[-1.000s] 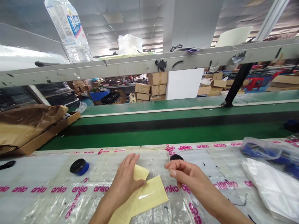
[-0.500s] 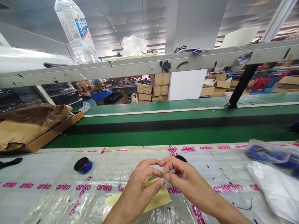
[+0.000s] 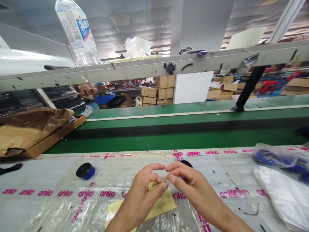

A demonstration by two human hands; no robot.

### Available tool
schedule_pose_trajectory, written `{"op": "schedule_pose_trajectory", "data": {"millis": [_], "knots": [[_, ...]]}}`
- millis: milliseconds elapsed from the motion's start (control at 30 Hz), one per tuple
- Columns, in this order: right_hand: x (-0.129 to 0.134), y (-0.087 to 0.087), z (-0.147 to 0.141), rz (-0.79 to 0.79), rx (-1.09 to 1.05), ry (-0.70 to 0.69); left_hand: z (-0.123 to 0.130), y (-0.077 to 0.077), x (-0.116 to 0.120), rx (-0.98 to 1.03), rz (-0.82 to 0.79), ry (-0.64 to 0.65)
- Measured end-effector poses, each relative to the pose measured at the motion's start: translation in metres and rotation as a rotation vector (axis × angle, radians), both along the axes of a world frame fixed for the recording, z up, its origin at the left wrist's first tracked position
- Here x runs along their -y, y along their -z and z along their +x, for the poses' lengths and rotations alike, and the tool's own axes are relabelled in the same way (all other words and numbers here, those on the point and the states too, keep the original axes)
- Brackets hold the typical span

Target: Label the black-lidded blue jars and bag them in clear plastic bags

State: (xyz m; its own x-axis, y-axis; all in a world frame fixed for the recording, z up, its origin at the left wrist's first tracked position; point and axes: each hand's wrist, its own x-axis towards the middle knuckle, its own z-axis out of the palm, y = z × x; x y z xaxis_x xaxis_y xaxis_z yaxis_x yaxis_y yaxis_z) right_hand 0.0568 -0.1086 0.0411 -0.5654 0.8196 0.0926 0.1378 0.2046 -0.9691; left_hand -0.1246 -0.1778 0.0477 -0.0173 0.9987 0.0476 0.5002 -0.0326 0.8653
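Note:
My left hand (image 3: 147, 188) is raised over a yellow sheet (image 3: 164, 203), its thumb and a bent finger pressed together at the tips. Whatever sits in that pinch, if anything, is too small to make out. Facing it from the right, my right hand (image 3: 191, 183) has its fingers curled and its thumb against them; its grip is likewise hidden. The two sets of fingertips are very close, with a narrow gap. Behind the right fingers a round black lid (image 3: 187, 163) partly shows. Further left, a blue jar with a black lid (image 3: 85, 171) stands on the plastic-covered table.
A white bag (image 3: 285, 196) and blue items in clear plastic (image 3: 275, 159) lie at the right. A cardboard tray with brown paper (image 3: 36, 132) is at the left. Behind the table runs a green conveyor (image 3: 154, 140), under a rail (image 3: 145, 69) carrying a water bottle (image 3: 77, 35).
My right hand's thumb and fingertips have drawn slightly away from my left fingertips. The left hand has barely shifted, and the objects on the table stay where they were.

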Motion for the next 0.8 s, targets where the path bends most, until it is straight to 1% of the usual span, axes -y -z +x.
{"op": "schedule_pose_trajectory", "data": {"millis": [133,300,467,533,667,800], "knots": [[0.001,0.003,0.001,-0.007,0.025,0.066,0.002,-0.006,-0.004,0.015,-0.002,0.019],[0.001,0.004,0.003,0.017,0.049,0.072,0.004,-0.011,-0.005,0.024,-0.008,0.042],[-0.002,0.003,0.005,0.132,0.033,0.163,0.004,-0.009,-0.003,0.056,-0.069,0.010],[-0.003,0.001,0.006,0.120,0.029,0.130,0.004,-0.009,-0.003,0.070,-0.082,0.003],[-0.001,-0.003,0.005,0.047,0.030,-0.002,0.007,-0.010,-0.005,0.107,-0.066,0.025],[0.003,-0.004,0.002,0.024,0.060,-0.037,0.011,-0.006,-0.005,0.100,-0.043,0.025]]}}
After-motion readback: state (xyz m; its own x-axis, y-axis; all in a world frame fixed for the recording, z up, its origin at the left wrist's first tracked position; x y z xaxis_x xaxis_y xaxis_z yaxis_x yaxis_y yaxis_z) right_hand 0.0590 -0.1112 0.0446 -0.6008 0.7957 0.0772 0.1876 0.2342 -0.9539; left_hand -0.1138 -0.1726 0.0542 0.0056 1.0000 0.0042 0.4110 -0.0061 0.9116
